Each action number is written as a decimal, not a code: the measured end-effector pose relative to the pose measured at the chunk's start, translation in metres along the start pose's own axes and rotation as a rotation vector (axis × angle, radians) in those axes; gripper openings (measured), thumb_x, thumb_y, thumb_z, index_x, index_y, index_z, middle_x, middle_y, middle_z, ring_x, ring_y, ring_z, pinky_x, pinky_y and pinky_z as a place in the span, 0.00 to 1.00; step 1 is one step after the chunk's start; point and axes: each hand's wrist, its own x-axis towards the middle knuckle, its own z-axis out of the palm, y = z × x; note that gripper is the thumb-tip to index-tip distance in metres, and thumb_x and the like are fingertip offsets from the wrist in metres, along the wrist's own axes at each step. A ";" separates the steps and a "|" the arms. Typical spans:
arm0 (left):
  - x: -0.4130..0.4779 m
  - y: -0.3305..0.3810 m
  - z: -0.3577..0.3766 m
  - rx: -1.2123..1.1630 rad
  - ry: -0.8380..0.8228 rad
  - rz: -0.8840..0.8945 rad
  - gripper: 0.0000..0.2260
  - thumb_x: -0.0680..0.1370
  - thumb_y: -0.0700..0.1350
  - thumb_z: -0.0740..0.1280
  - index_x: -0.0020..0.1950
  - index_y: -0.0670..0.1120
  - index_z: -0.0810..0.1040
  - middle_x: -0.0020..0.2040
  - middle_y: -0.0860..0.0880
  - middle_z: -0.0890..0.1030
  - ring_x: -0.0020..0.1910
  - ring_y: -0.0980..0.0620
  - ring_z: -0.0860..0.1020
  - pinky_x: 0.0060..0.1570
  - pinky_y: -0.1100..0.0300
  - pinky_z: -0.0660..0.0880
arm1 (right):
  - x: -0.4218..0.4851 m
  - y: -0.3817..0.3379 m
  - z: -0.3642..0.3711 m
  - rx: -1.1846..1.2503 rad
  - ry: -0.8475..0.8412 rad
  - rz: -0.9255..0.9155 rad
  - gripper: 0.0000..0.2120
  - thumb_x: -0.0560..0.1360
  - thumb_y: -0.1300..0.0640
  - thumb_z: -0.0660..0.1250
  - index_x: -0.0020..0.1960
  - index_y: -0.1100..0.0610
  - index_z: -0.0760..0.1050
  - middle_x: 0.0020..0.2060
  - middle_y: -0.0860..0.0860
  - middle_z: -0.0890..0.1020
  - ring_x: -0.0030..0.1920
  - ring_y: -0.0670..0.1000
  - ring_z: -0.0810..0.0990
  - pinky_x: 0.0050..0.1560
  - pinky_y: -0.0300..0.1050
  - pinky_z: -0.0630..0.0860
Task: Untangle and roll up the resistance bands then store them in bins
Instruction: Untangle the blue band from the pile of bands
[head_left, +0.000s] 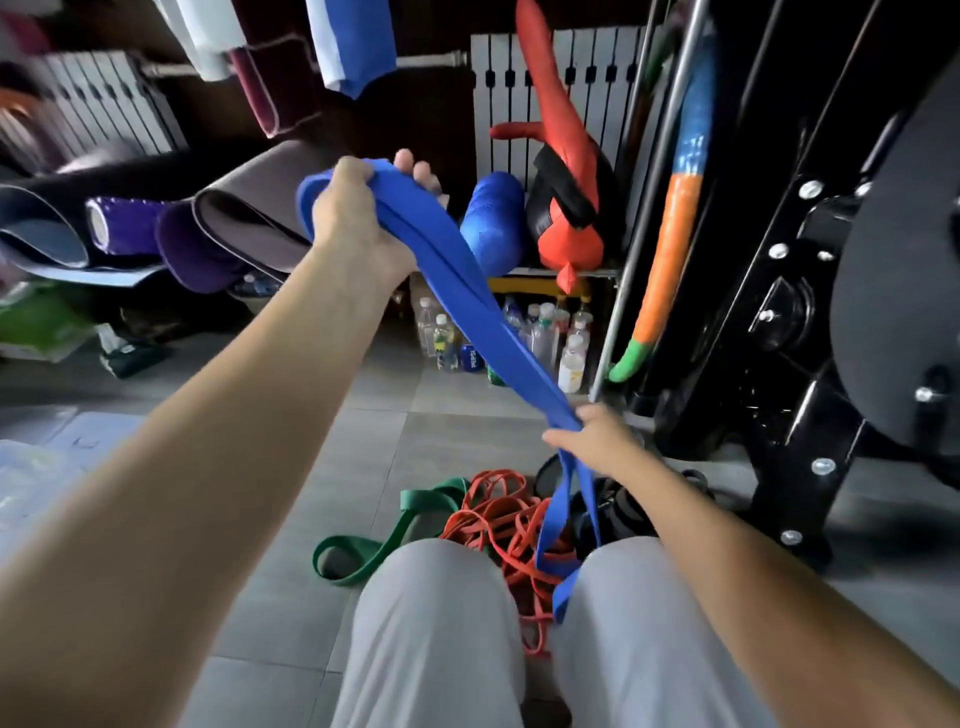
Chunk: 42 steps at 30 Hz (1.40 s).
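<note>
A wide blue resistance band (470, 306) stretches slantwise between both hands. My left hand (358, 218) is raised high and grips its upper loop, which wraps round the palm. Lower right, my right hand (597, 439) pinches the band, and its tail hangs down to the floor between my knees. On the grey floor tiles a tangle of thin orange bands (506, 525) lies under the blue tail. A green band (400, 535) lies partly under the orange tangle, left of it. A clear plastic bin (31, 483) sits at the far left edge.
A black weight machine frame (810, 291) stands close on the right. Rolled yoga mats (218, 228) lie at the left. Several plastic bottles (545, 338) stand ahead under a yellow shelf, with red and blue padded gear above. My knees in grey trousers (441, 639) fill the foreground.
</note>
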 end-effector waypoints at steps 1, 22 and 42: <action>0.002 0.001 -0.006 0.032 0.016 0.008 0.06 0.79 0.39 0.57 0.46 0.39 0.72 0.32 0.44 0.81 0.27 0.47 0.79 0.30 0.59 0.77 | 0.002 0.001 -0.010 0.001 0.081 0.003 0.07 0.70 0.53 0.72 0.41 0.56 0.77 0.35 0.53 0.80 0.39 0.55 0.78 0.39 0.44 0.71; -0.008 -0.056 -0.103 1.373 0.083 -0.655 0.29 0.79 0.60 0.56 0.70 0.39 0.65 0.63 0.40 0.74 0.55 0.42 0.77 0.64 0.47 0.66 | -0.006 -0.123 -0.138 -0.339 -0.186 -0.276 0.14 0.64 0.58 0.77 0.47 0.54 0.76 0.41 0.57 0.81 0.38 0.54 0.80 0.43 0.54 0.81; 0.015 -0.123 -0.196 1.059 -0.112 0.060 0.13 0.63 0.44 0.68 0.46 0.44 0.75 0.36 0.50 0.78 0.33 0.52 0.75 0.33 0.60 0.73 | 0.032 -0.214 -0.031 0.659 0.136 -0.267 0.10 0.68 0.62 0.68 0.32 0.57 0.69 0.27 0.50 0.72 0.26 0.45 0.76 0.28 0.40 0.77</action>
